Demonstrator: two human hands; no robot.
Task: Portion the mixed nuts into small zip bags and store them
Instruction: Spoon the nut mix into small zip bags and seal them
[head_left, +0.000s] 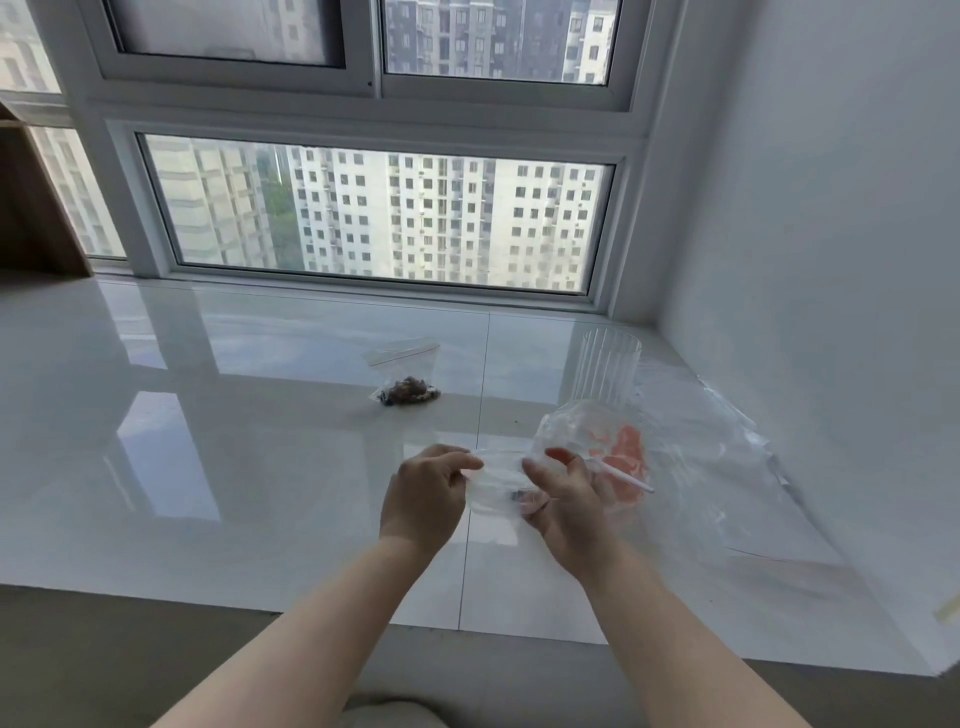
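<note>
Both hands raised above the sill. Left hand (423, 496) and right hand (563, 501) each pinch an end of a small zip bag (496, 480) stretched between them; contents look few, hard to tell. Judged step: opening or sealing its mouth. Next: steady two-handed pull. Filled nut bag (408, 382) lies beyond the hands; ribbed glass (608, 371) beyond-right; open room left.

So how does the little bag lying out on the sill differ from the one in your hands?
The bag on the sill lies untouched and holds a dark clump of nuts; the bag in hand looks nearly empty, with only a small dark speck showing. The left hand and right hand pinch its top edge. Both are small clear zip bags.
</note>
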